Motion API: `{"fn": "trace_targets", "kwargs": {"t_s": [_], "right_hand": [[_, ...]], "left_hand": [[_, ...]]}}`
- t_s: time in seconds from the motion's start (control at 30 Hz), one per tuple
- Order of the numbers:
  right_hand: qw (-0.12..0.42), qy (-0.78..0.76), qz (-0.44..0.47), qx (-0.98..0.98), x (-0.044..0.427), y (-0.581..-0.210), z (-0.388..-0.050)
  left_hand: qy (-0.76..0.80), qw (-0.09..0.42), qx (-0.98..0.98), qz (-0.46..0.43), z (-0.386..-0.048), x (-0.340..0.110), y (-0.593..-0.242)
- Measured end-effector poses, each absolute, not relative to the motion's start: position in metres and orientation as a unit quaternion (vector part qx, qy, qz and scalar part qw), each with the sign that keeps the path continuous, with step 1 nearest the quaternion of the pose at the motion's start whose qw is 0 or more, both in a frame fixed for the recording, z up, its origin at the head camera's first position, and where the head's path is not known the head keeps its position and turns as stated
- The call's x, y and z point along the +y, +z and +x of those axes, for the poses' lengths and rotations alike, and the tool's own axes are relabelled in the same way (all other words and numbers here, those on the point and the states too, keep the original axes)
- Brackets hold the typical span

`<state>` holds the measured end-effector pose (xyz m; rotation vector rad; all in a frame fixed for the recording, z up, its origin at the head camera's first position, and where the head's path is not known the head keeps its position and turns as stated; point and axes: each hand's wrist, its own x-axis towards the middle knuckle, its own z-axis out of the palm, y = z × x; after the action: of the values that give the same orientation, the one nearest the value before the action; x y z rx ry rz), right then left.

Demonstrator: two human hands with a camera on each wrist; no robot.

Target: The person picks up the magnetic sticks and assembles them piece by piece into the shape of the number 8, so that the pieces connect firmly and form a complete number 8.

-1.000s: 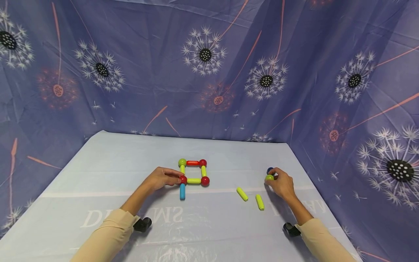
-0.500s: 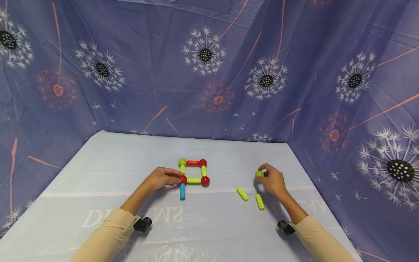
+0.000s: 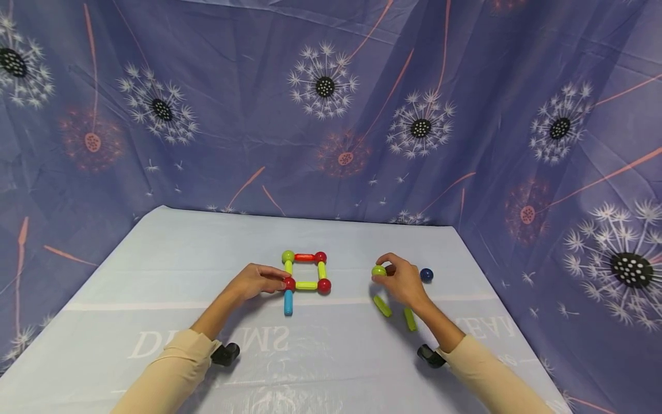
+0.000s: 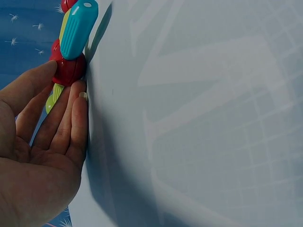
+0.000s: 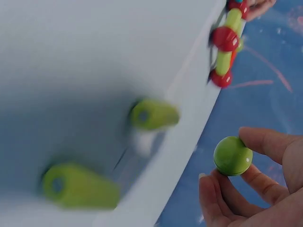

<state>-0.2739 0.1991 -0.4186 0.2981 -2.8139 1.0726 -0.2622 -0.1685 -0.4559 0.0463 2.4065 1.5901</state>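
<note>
Green ball (image 3: 379,270) sits pinched between thumb and fingertips of right hand (image 3: 405,282), clear of surface (image 3: 351,356), near two loose green rods (image 3: 382,306). Left hand (image 3: 256,282) pinches red ball (image 3: 289,283), corner of rod-and-ball square (image 3: 307,286); blue rod (image 3: 288,303) attached.

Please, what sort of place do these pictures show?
Probably a tabletop corner set up for play or filming: dandelion-printed fabric hangs behind a pale-covered table, which bears a square of balls and rods.
</note>
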Motion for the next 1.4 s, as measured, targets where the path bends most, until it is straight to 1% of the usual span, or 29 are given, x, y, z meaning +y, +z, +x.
{"fn": "trace_targets", "kwargs": {"t_s": [0.33,0.67,0.87,1.13,1.4], "right_hand": [[0.040,0.363,0.149,-0.919,0.143,-0.416,-0.266],[-0.010,0.351,0.221,-0.910,0.101,-0.417,-0.248],[-0.045,0.350,0.250,-0.902,0.086,-0.422,-0.236],[-0.055,0.340,0.279,-0.896,0.074,-0.427,-0.223],[-0.081,0.351,0.301,-0.883,0.064,-0.432,-0.214]], "left_hand": [[0.551,0.131,0.824,0.020,-0.264,-0.169,-0.456],[0.549,0.126,0.826,0.024,-0.265,-0.169,-0.457],[0.551,0.121,0.825,0.030,-0.265,-0.169,-0.458],[0.550,0.119,0.826,0.032,-0.264,-0.170,-0.458],[0.549,0.121,0.826,0.032,-0.263,-0.170,-0.458]]}}
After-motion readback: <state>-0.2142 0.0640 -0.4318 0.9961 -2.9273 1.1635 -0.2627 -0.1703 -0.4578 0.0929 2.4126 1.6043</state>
